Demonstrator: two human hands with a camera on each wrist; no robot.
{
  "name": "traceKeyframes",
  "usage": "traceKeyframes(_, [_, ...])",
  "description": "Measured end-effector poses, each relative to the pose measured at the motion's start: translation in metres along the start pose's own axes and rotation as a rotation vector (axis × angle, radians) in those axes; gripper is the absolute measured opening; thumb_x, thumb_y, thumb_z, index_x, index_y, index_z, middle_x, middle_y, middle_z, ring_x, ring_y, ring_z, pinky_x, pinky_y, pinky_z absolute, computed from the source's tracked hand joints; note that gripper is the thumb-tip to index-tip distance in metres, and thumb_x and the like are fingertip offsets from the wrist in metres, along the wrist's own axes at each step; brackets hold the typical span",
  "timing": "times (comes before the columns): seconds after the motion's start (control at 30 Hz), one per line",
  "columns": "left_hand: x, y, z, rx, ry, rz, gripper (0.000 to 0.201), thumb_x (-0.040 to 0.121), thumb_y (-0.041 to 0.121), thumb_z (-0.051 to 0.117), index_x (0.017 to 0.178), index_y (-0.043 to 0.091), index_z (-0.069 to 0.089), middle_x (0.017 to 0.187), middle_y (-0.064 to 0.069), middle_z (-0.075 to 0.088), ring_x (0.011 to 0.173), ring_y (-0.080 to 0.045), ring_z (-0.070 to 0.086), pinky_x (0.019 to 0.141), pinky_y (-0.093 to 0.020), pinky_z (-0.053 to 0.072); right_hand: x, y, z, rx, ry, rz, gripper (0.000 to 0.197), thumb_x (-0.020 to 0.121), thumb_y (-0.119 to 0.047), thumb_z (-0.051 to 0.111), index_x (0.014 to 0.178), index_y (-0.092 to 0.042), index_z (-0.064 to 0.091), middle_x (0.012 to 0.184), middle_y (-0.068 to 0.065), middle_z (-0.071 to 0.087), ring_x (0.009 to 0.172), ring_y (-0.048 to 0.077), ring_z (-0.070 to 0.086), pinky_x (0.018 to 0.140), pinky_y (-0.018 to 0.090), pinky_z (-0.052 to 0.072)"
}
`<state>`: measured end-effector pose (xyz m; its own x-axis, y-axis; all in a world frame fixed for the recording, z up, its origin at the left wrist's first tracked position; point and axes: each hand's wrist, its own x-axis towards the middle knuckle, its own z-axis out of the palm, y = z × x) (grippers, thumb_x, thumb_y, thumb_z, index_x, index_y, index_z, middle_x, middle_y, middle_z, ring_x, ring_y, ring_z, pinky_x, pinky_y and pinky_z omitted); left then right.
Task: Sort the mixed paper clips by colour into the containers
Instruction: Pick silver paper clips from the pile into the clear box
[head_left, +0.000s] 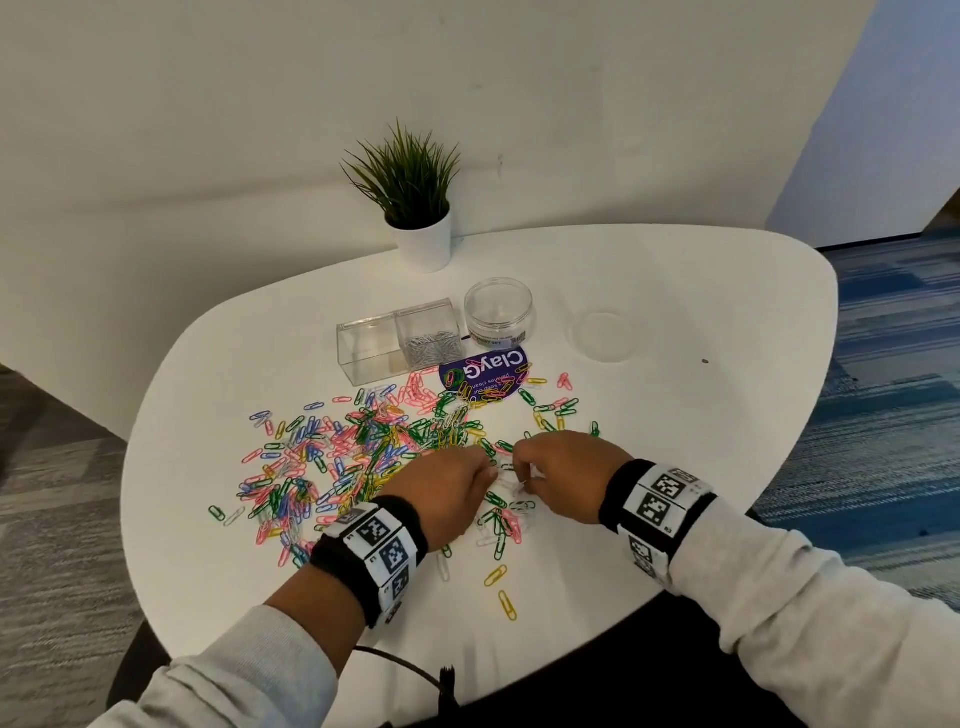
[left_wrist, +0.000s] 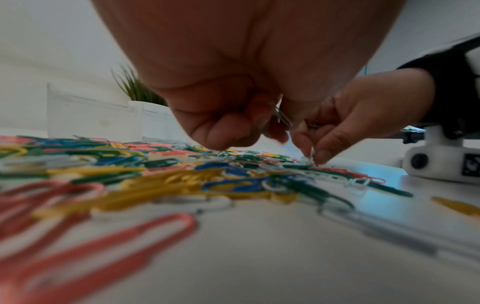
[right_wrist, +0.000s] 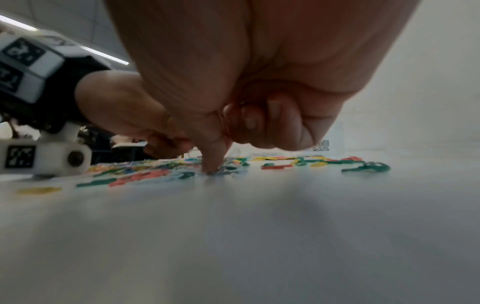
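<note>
Both forearms come in from the near edge of the white worktop (head_left: 649, 291) and lean toward each other, so that the two hands meet over the near right part of the heap of mixed paper clips (head_left: 363, 452); each wrist wears a black band with white marker blocks.

The left hand (head_left: 441, 491) is turned palm down with the knuckles up; its fingers (left_wrist: 228, 131) are curled in against the palm, and in the left wrist view a thin silver clip (left_wrist: 281, 118) shows between the thumb and the curled fingers, so this hand holds at least one clip; how many, I cannot tell.

The right hand (head_left: 563, 470) is also palm down, just beside the left one, fingertips almost touching it; its last fingers are folded into the palm, while thumb and forefinger point down to the worktop and pinch a pale clip (left_wrist: 310, 158) at the edge of the heap; in the right wrist view the fingertip (right_wrist: 214, 164) touches the surface among the clips.

The heap spreads mostly to the left of and beyond the hands, with pink, green, yellow, blue and white clips mixed; a few yellow ones (head_left: 501, 590) lie apart, nearer than the hands.

Beyond the hands stand the containers; a clear box with two compartments (head_left: 400, 340), silver clips in its right one, and to the right of it a round clear jar (head_left: 498, 312); a purple sticker (head_left: 483, 374) lies between the jar and the heap; a small potted plant (head_left: 415, 208) stands farther, near the wall.
</note>
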<state>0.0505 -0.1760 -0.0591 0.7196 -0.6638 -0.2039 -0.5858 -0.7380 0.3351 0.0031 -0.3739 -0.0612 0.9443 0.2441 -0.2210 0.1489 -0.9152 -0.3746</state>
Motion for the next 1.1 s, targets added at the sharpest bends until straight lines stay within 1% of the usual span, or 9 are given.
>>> traceKeyframes(0.17, [-0.001,0.002,0.005,0.044,-0.005,0.132,0.025,0.101,0.037,0.047,0.114,0.024,0.065,0.112,0.001,0.066,0.102,-0.021,0.060,0.082,-0.027,0.046,-0.003,0.012,-0.015,0.272,0.090,0.085,0.013,0.088,-0.025,0.067,0.082,-0.026,0.056,0.078,-0.010,0.055,0.072,0.008,0.051,0.068,0.026,0.040])
traceKeyframes(0.3, [0.000,0.000,0.006,0.044,0.057,0.094,0.019,0.099,0.036,0.051,0.107,0.025,0.064,0.106,0.003,0.064,0.098,-0.022,0.061,0.074,-0.025,0.042,-0.007,0.020,-0.022,1.223,0.066,0.275,0.020,0.086,0.000,0.043,0.073,-0.015,0.046,0.061,0.000,0.041,0.050,0.013,0.032,0.044,0.022,0.023])
traceKeyframes(0.4, [-0.001,0.000,0.004,0.017,0.094,0.086,0.022,0.099,0.036,0.050,0.114,0.026,0.061,0.113,0.003,0.063,0.101,-0.021,0.061,0.077,-0.026,0.043,-0.013,0.026,-0.028,1.638,0.037,0.279,0.014,0.073,-0.003,0.039,0.079,-0.009,0.051,0.065,0.007,0.043,0.053,0.017,0.034,0.046,0.025,0.019])
traceKeyframes(0.57, [0.001,0.003,0.003,0.070,0.043,0.124,0.030,0.100,0.038,0.047,0.121,0.026,0.064,0.120,0.001,0.064,0.105,-0.022,0.063,0.088,-0.035,0.052,-0.003,0.019,-0.029,1.326,0.115,0.365,0.020,0.085,0.006,0.041,0.080,-0.008,0.055,0.065,0.004,0.050,0.052,0.014,0.038,0.046,0.023,0.025])
traceKeyframes(0.63, [0.003,0.004,0.004,0.103,0.016,0.134,0.024,0.100,0.031,0.046,0.111,0.024,0.066,0.109,0.001,0.064,0.095,-0.024,0.063,0.080,-0.036,0.053,-0.001,0.016,-0.026,0.867,0.099,0.298,0.011,0.088,-0.005,0.057,0.080,-0.011,0.059,0.064,-0.006,0.054,0.057,0.013,0.043,0.050,0.022,0.031])
traceKeyframes(0.73, [0.005,0.003,0.004,0.150,0.017,0.142,0.018,0.096,0.023,0.045,0.097,0.023,0.063,0.095,0.001,0.062,0.082,-0.024,0.059,0.070,-0.037,0.052,-0.001,0.012,-0.018,0.243,0.008,0.191,0.009,0.087,-0.028,0.068,0.094,-0.022,0.065,0.085,-0.015,0.055,0.080,0.005,0.053,0.065,0.019,0.035])
traceKeyframes(0.83, [0.005,0.002,0.005,0.143,0.021,0.125,0.014,0.095,0.021,0.045,0.095,0.022,0.059,0.088,0.002,0.061,0.074,-0.021,0.054,0.064,-0.031,0.047,-0.002,0.009,-0.012,0.152,-0.039,0.189,0.019,0.087,-0.034,0.070,0.105,-0.029,0.063,0.106,-0.009,0.059,0.104,0.012,0.056,0.078,0.022,0.036])
traceKeyframes(0.9, [0.004,0.002,0.007,0.130,0.025,0.126,0.012,0.096,0.023,0.045,0.092,0.022,0.056,0.083,0.002,0.060,0.070,-0.019,0.051,0.060,-0.029,0.042,-0.001,0.008,-0.011,0.171,-0.038,0.192,0.017,0.087,-0.032,0.070,0.103,-0.029,0.064,0.107,-0.009,0.059,0.106,0.013,0.056,0.080,0.023,0.037])
traceKeyframes(1.1, [0.005,-0.012,-0.004,-0.138,-0.035,-0.005,0.008,0.097,0.031,0.050,0.093,0.028,0.056,0.091,0.010,0.063,0.081,-0.010,0.060,0.071,-0.029,0.050,0.003,0.009,-0.011,0.187,-0.098,0.220,0.006,0.090,-0.027,0.066,0.093,-0.024,0.062,0.081,-0.015,0.048,0.074,0.003,0.048,0.059,0.016,0.033])
